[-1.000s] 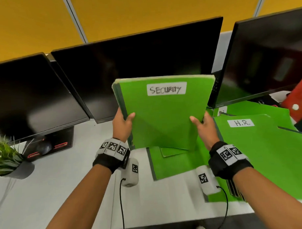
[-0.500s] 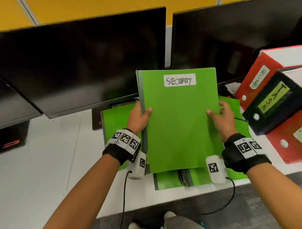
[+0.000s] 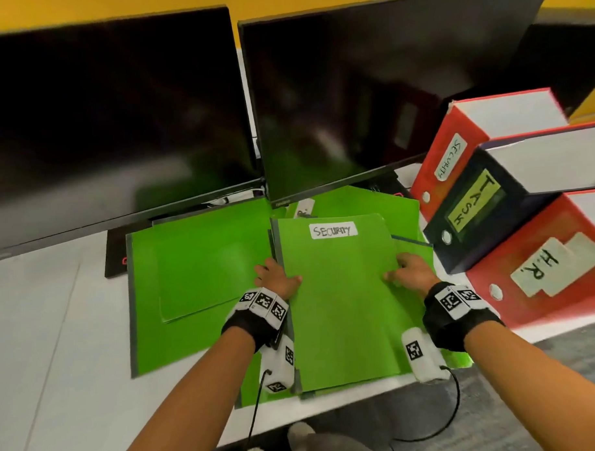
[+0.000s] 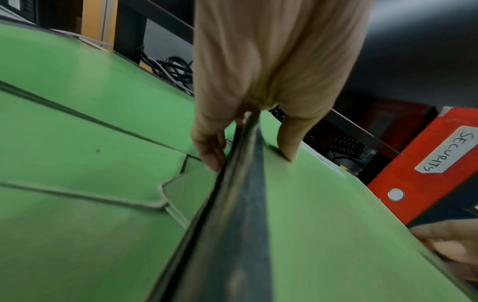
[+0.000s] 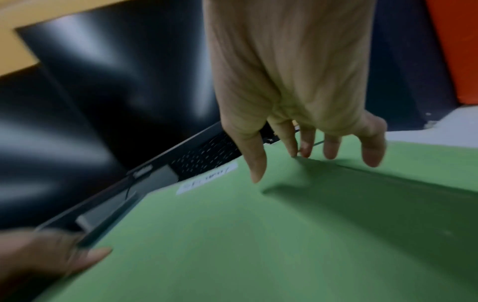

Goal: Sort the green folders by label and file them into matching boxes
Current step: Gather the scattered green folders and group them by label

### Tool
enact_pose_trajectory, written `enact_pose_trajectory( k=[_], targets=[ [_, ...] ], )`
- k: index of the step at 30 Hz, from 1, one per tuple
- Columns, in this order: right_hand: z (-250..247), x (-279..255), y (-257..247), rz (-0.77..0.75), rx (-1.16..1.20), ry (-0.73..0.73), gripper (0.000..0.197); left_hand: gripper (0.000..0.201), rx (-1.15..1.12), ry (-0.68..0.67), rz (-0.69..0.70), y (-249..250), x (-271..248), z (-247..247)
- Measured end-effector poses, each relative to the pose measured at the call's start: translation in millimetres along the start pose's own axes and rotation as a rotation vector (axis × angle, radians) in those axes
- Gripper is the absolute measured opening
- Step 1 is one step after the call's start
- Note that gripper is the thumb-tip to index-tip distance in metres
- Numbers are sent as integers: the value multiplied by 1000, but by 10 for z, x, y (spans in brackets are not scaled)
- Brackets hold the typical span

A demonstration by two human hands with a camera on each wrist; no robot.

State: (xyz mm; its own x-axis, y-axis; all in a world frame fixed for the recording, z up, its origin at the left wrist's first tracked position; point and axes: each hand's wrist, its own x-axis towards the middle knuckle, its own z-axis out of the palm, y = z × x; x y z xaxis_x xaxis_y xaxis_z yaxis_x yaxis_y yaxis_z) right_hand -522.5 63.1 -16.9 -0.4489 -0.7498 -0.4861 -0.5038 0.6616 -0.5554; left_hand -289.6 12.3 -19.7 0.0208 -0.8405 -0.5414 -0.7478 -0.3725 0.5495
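Black wristbands (image 3: 459, 324), white coded tags (image 3: 264, 302)

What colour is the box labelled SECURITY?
The SECURITY box is red; the head view shows it best.

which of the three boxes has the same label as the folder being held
The far red box, marked SECURITY like the green folder. The black box next to it reads TASK and the near red box reads H.R.

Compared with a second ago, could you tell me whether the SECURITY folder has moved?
Yes. The SECURITY folder has come down: its top edge, earlier overlapping the right monitor, now sits below that monitor's bottom edge.
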Motion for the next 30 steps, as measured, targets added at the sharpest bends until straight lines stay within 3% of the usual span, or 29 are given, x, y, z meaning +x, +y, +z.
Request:
enact_pose_trajectory(
  k=[5, 11, 16, 21, 23, 25, 30],
  targets=[
    [86, 63, 62, 97, -125, -30, 81, 90, -263, 4, -107, 1, 41, 92],
    [68, 211, 230, 231, 173, -111, 105, 84, -176, -96, -243, -75, 152, 51],
    [156, -144, 29, 247, 314, -162, 89, 91, -296, -144, -249, -283, 201, -88],
    [313, -532, -310, 122, 393, -148, 68, 83, -297, -154, -251, -568, 160, -465],
    [432, -636, -474, 78, 405, -173, 60, 97, -288, -162, -241, -746, 145, -646],
    [619, -706, -659, 38, 397, -209, 58, 108, -280, -135, -245, -1010, 193, -833],
    [1316, -919, -1203, -66, 321, -338, 65, 88, -277, 55, -302, -1593, -57, -1578]
  ],
)
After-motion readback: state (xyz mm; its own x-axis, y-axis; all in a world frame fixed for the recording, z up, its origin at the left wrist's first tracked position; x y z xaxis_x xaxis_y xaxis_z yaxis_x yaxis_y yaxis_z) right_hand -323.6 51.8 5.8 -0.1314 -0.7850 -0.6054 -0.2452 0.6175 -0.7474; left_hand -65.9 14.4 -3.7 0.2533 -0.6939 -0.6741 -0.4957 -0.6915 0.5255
